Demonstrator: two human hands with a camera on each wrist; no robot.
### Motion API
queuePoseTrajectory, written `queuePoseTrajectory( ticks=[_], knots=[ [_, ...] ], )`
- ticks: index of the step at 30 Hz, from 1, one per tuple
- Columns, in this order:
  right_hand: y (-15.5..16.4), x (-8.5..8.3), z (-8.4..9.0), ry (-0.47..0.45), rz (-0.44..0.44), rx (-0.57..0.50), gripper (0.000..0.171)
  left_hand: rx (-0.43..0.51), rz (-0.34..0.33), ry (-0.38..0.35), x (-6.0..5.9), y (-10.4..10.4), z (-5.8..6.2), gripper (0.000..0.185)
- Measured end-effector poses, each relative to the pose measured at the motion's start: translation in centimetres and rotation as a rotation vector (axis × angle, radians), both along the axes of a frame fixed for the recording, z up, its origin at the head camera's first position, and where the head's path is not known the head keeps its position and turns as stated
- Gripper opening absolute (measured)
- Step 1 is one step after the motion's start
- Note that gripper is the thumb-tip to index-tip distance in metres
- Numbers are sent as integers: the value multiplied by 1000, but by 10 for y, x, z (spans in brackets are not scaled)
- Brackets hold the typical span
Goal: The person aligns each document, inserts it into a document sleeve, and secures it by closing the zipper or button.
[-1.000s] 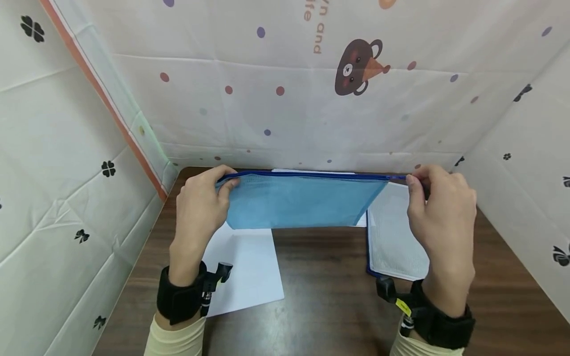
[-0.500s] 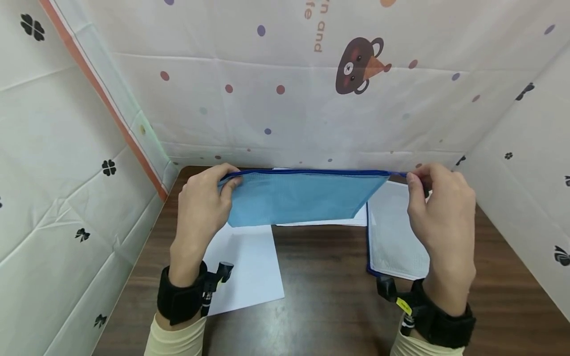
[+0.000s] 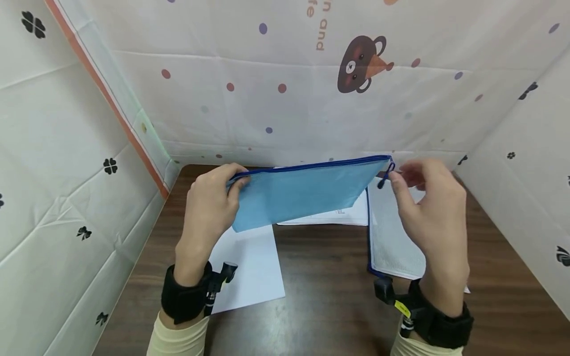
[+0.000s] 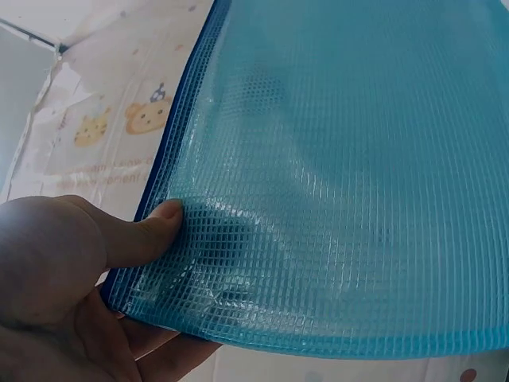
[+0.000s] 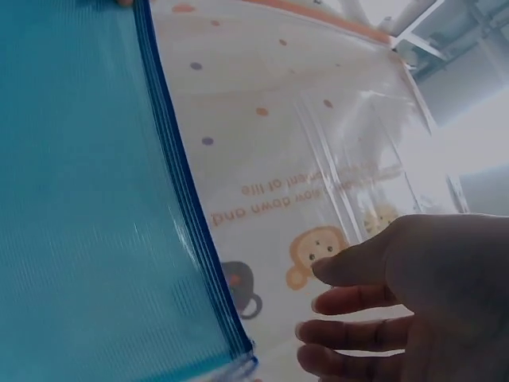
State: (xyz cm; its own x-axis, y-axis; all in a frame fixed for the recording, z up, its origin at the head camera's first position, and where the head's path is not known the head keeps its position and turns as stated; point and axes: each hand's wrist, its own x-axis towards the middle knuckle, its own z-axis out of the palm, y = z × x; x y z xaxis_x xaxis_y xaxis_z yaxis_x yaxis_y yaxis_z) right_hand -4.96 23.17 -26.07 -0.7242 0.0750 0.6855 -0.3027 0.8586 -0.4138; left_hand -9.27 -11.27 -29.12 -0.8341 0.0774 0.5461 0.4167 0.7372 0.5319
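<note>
A blue mesh zipper pouch (image 3: pixel 307 195) is held up over the table, its dark blue zipper edge on top and sloping up to the right. My left hand (image 3: pixel 208 207) pinches its upper left corner; in the left wrist view the thumb of this hand (image 4: pixel 56 255) lies over the mesh and the other fingers pass behind. From the pouch's upper right corner dangles a dark blue zipper pull (image 3: pixel 385 177). Just right of that pull is my right hand (image 3: pixel 434 207), thumb and fingers apart. The right wrist view shows this hand (image 5: pixel 398 294) loosely spread beside the zipper end, holding nothing.
A blank white sheet (image 3: pixel 249 272) lies at the left of the brown table (image 3: pixel 320 306). Printed paper (image 3: pixel 340 216) shows behind the pouch. A pale mesh pouch (image 3: pixel 394 242) with a blue edge lies partly under my right hand. Patterned cloth walls (image 3: pixel 213 109) enclose the table.
My right hand has let go of the pouch's zipper end and moved slightly left. The pouch's right end has risen and its zipper pull now hangs free. My left hand has shifted slightly right.
</note>
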Motion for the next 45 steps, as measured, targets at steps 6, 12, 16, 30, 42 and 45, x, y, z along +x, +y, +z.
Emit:
queuePoseTrajectory(
  ticks=[6, 12, 16, 30, 42, 45],
  knots=[
    [-15, -6, -5, -99, 164, 80, 28, 13, -70, 68, 2, 12, -1, 10],
    [-28, -11, -9, -368, 254, 68, 64, 14, -196, 192, 4, 29, -3, 10],
    [-30, -12, -8, -481, 235, -9, 81, 25, -261, 270, 5, 36, -4, 9],
    [-34, -14, -11, -321, 143, -78, 55, 8, -301, 310, 2, 42, -8, 9],
    [-38, -10, -11, -40, 123, -246, 37, -31, -371, 218, 5, 44, -9, 12],
    [-40, -10, -10, 27, 160, -242, 33, -102, -376, 118, 5, 45, -11, 17]
  ],
)
